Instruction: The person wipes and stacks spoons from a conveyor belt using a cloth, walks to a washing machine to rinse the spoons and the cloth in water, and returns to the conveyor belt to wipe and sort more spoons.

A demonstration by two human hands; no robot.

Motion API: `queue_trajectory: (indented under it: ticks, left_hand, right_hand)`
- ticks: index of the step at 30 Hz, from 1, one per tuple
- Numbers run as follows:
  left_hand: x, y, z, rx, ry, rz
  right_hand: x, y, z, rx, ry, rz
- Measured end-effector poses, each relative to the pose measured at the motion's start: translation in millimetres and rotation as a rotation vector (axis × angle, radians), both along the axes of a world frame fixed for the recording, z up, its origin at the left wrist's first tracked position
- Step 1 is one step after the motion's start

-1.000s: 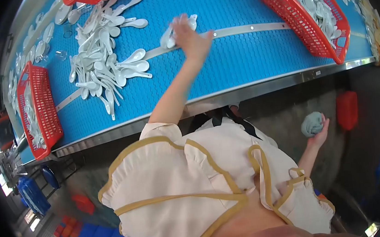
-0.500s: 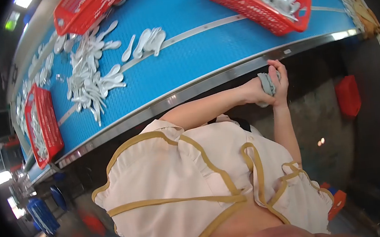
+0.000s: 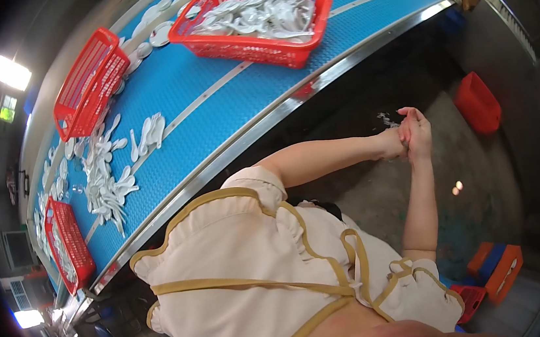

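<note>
Both hands are clasped together past the belt's near edge, above the dark floor. My left hand (image 3: pixel 391 143) reaches in from the left, its fingers pressed into the other palm and mostly hidden. My right hand (image 3: pixel 417 132) is folded against it with bent fingers. Anything between the palms is hidden. Small white specks (image 3: pixel 386 119) show just beyond the hands; what they are is unclear. On the blue belt (image 3: pixel 194 134), left of the hands, lies a heap of white spoons (image 3: pixel 102 183). A red basket (image 3: pixel 251 51) full of white spoons stands nearer the hands.
A tilted red basket (image 3: pixel 91 82) stands at the belt's far side, and another red basket (image 3: pixel 71 245) holds spoons at the left end. The metal belt edge (image 3: pixel 240 138) runs diagonally. A red bin (image 3: pixel 477 104) and an orange crate (image 3: pixel 504 269) are at the right.
The view has turned, and the belt and baskets sit differently in it. The grey-green cloth seen between my hands earlier is no longer visible. My hands are pressed closer together.
</note>
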State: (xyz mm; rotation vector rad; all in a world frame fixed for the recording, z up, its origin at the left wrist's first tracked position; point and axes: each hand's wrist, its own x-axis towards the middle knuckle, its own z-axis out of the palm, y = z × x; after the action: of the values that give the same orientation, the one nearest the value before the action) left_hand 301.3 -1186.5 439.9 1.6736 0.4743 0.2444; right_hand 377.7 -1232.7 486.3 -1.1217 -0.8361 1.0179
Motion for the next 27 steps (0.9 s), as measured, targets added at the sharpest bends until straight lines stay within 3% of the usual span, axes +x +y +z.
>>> queue_trajectory:
  ticks: [1, 3, 5, 6, 8, 10, 13, 17, 18, 19, 20, 22, 24, 26, 27]
  left_hand:
    - [25, 1, -13, 0.001, 0.000, -0.015]
    - [61, 1, -26, 0.436, -0.001, 0.065]
    - [81, -7, -14, 0.493, 0.086, 0.082]
    - [88, -10, -9, 0.551, 0.174, 0.110]
    - [113, -8, -25, 0.603, 0.212, 0.062]
    - [123, -7, -34, 0.782, 0.167, -0.052]
    - [121, -5, -31, 0.823, 0.174, -0.012]
    - [82, 14, -17, 0.754, 0.160, 0.005]
    - [61, 15, -12, 0.742, 0.175, 0.050]
    - [36, 12, -8, 0.553, 0.122, 0.166]
    - [14, 11, -7, 0.366, 0.062, 0.288]
    - [-32, 18, -26, 0.274, 0.021, 0.469]
    - [-96, 22, -26, -0.220, -0.323, 0.523]
    - [-165, 18, -30, -0.462, -0.231, 0.611]
    - [-200, 13, -35, -0.415, -0.206, 0.734]
  right_hand:
    - [14, 1, -6, -0.043, 0.022, -0.158]
    - [51, 3, -29, -0.006, 0.092, -0.308]
    - [82, 0, -46, 0.030, 0.214, -0.545]
    - [93, -2, -51, 0.025, 0.214, -0.547]
    - [110, -8, -59, 0.016, 0.334, -0.809]
    - [123, -14, -69, 0.015, 0.364, -0.829]
    - [121, -13, -68, -0.006, 0.401, -0.874]
    - [88, 4, -64, 0.070, 0.550, -0.790]
    - [79, 7, -67, 0.096, 0.595, -0.665]
    - [67, 10, -69, 0.114, 0.642, -0.531]
    - [49, 10, -60, 0.075, 0.608, -0.427]
    - [10, 10, -66, -0.026, 0.349, -0.137]
    - [-29, 16, -86, -0.281, 0.174, 0.074]
    - [-70, 33, -105, -0.310, -0.025, 0.305]
    - [-94, 39, -102, -0.285, -0.026, 0.333]
